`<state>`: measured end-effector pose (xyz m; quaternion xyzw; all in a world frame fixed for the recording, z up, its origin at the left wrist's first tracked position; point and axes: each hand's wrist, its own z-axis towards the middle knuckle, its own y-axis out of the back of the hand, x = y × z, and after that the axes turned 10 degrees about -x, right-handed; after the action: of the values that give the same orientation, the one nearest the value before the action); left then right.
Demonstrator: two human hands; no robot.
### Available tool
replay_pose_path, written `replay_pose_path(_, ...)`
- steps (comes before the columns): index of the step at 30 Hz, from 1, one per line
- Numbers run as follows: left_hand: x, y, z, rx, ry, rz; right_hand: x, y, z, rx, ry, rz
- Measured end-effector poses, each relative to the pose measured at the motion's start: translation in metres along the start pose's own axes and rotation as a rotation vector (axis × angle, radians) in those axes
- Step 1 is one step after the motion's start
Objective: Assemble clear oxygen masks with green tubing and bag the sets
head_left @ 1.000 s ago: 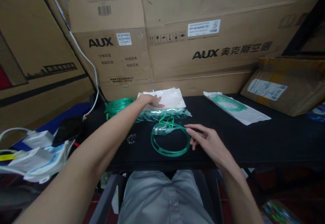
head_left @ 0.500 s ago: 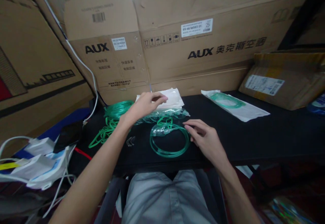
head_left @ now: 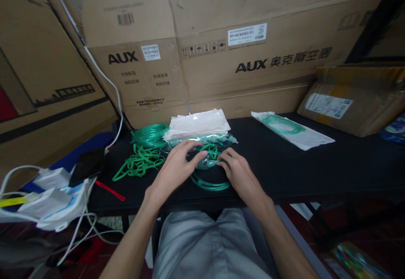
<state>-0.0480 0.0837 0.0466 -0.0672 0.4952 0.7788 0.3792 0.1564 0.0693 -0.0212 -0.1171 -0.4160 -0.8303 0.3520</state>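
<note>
A black table stands against a wall of big brown AUX cartons, with a white cable trailing down the cartons on the left. At the back of the table lies a stack of white pouches. A tight bundle of green tubing lies just left of it, and loose green straps sprawl nearer the front. To the right, well apart, a sealed pouch shows a green coil inside. Beyond it a taped brown parcel leans on the cartons. White packets pile up off the table's left end.

The person sits at the front edge with both hands together in the middle. A clear mask sits between the fingertips, and its green tube coil loops out beneath the hands. The left hand has its fingers loosely spread, tips resting on the mask's left side. The right hand keeps its fingers pressed together, tips against the mask's right side; I can't tell whether they grip it.
</note>
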Motion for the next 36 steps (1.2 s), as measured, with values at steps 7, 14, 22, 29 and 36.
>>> replay_pose_path(7, -0.002, -0.008, 0.000, 0.050, 0.113, -0.077, 0.001, -0.002, -0.002, -0.109, 0.016, 0.166)
replay_pose_path(14, -0.012, -0.011, 0.006, 0.230, 0.111, -0.203, 0.008, 0.004, -0.003, -0.179, 0.045, 0.222)
replay_pose_path(22, 0.002, -0.017, 0.002, 0.181, -0.097, -0.109, 0.004, 0.000, -0.001, -0.076, 0.025, 0.152)
replay_pose_path(29, 0.012, -0.019, -0.005, 0.113, -0.386, 0.046, 0.004, -0.004, 0.000, -0.068, 0.064, 0.081)
replay_pose_path(36, 0.010, -0.020, -0.003, 0.161, 0.290, -0.176, 0.007, -0.010, 0.003, -0.104, 0.055, 0.107)
